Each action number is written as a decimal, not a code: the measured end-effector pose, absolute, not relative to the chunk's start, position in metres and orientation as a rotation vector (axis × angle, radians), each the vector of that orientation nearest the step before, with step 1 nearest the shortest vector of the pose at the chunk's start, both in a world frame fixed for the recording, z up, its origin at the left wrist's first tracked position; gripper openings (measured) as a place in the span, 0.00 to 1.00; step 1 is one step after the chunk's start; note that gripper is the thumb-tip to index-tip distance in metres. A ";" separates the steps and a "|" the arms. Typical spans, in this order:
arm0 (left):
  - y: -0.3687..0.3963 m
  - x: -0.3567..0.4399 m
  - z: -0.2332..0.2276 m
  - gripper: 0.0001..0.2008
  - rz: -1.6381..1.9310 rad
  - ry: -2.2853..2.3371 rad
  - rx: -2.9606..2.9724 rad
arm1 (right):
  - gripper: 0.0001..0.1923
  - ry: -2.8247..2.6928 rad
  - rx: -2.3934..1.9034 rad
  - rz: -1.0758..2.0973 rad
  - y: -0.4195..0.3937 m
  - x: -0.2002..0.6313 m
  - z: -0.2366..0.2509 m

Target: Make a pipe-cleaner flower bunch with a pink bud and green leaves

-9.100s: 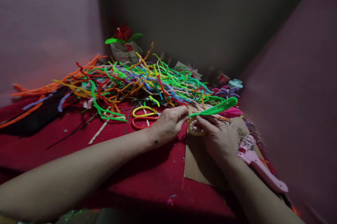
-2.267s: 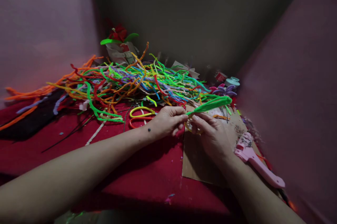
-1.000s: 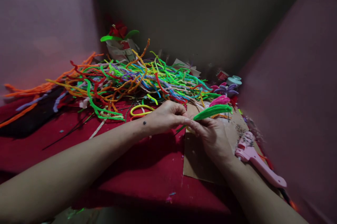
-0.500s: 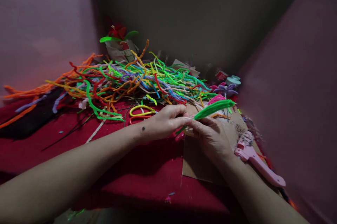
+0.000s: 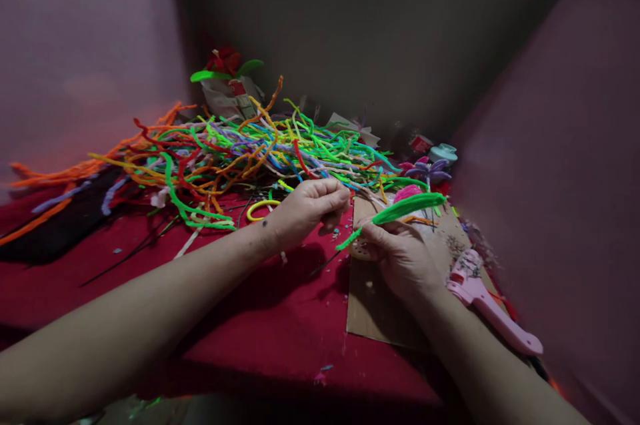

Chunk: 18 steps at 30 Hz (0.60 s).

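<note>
My right hand (image 5: 400,258) pinches the stem end of a bright green pipe-cleaner leaf (image 5: 405,207), which points up and to the right over a piece of cardboard (image 5: 380,318). A short green tail sticks out to the left below my fingers. My left hand (image 5: 310,206) hovers just left of the leaf with its fingers curled in, apart from it, and nothing shows in it. A pale tape roll (image 5: 357,252) peeks out under my right hand.
A big tangled pile of coloured pipe cleaners (image 5: 240,152) covers the back of the red cloth (image 5: 250,318). Yellow-handled scissors (image 5: 263,205) lie by my left hand. A pink glue gun (image 5: 493,318) lies on the right. A purple pipe-cleaner flower (image 5: 427,172) and a pink fuzzy piece (image 5: 406,192) sit behind the leaf.
My left hand has let go of the leaf's stem and drawn up and to the left. My right hand keeps the leaf, now with its green tail exposed.
</note>
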<state>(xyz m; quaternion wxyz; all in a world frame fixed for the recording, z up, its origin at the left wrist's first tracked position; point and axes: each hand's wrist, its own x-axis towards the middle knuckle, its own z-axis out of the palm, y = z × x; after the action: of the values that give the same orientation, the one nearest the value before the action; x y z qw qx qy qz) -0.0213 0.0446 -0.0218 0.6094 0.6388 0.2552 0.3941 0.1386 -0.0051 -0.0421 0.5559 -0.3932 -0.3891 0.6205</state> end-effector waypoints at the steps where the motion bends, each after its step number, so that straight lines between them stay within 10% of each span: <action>1: 0.044 -0.021 -0.021 0.11 0.891 0.603 1.509 | 0.11 -0.910 -0.932 1.461 -0.005 0.138 -0.042; 18: 0.032 -0.017 -0.015 0.04 0.942 0.616 1.877 | 0.08 -0.954 -0.930 1.518 -0.008 0.138 -0.041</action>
<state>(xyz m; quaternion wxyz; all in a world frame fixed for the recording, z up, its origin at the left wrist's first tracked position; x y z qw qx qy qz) -0.0167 0.0317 -0.0152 0.4585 0.7622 0.2499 0.3824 0.1379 -0.0084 -0.0413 0.5319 -0.3899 -0.3999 0.6365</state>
